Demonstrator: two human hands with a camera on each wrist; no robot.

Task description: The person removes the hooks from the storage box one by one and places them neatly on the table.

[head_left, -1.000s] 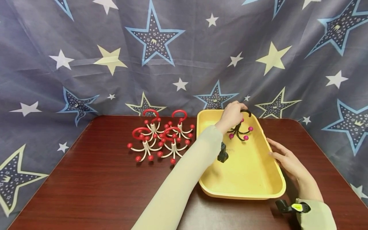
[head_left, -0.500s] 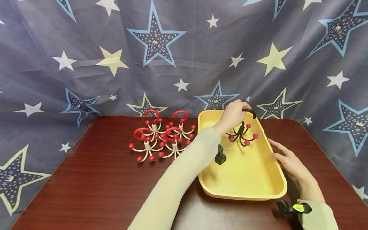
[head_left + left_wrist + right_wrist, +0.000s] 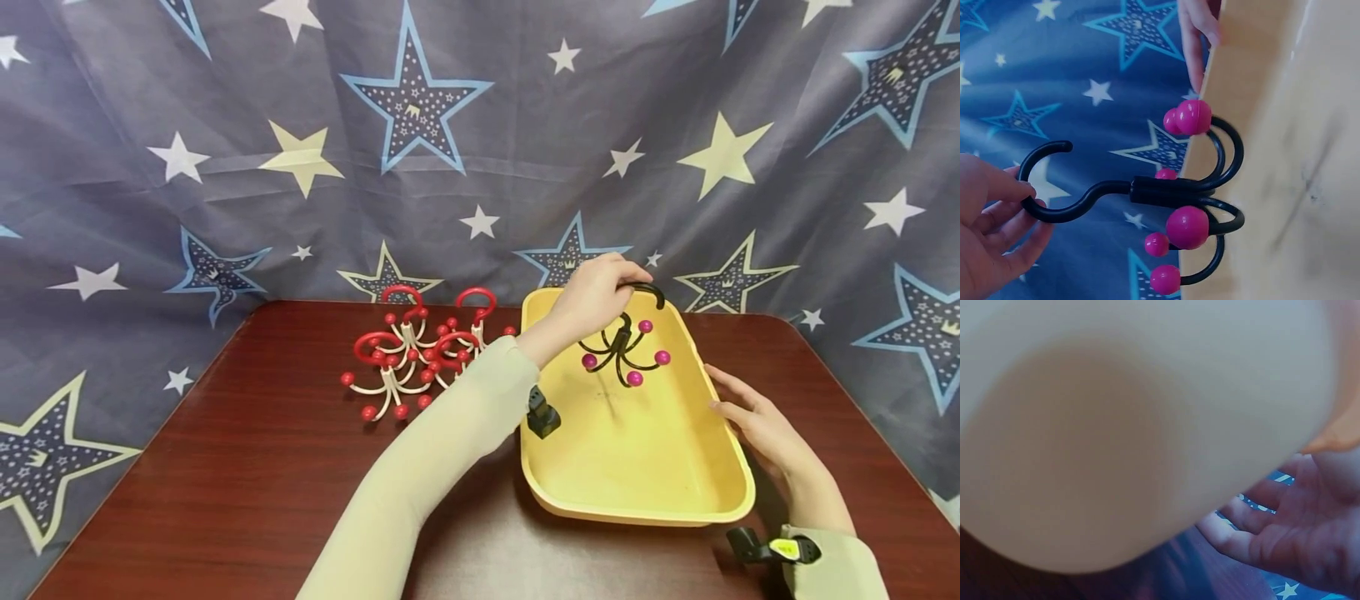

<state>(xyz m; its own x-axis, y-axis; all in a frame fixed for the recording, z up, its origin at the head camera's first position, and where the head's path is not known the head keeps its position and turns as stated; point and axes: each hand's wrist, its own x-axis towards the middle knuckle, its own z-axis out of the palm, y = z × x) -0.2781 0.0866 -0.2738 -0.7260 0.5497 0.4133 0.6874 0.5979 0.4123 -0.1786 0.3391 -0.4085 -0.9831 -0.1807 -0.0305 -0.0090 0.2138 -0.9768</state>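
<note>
My left hand (image 3: 588, 297) pinches the curved top of a black hook hanger (image 3: 622, 342), whose several curled arms end in magenta balls. The hanger dangles upright over the far part of a yellow basin (image 3: 637, 471). Seen close in the left wrist view, thumb and fingers of the left hand (image 3: 991, 231) close on the hook. At the basin's right side my right hand (image 3: 772, 442) touches the rim and outer wall with loosely bent fingers. The basin wall (image 3: 1085, 456) fills most of the right wrist view and hides part of the right hand (image 3: 1310, 531).
Several white hook hangers (image 3: 388, 379) with red hooks and balls stand bunched left of the basin, partly behind my left sleeve (image 3: 420, 467). The dark red table (image 3: 225, 467) ends at a starry curtain (image 3: 510, 167).
The left hand has lifted the black hanger a little and drawn it slightly toward the left. The right hand stays at the basin rim. The head view has shifted slightly.
</note>
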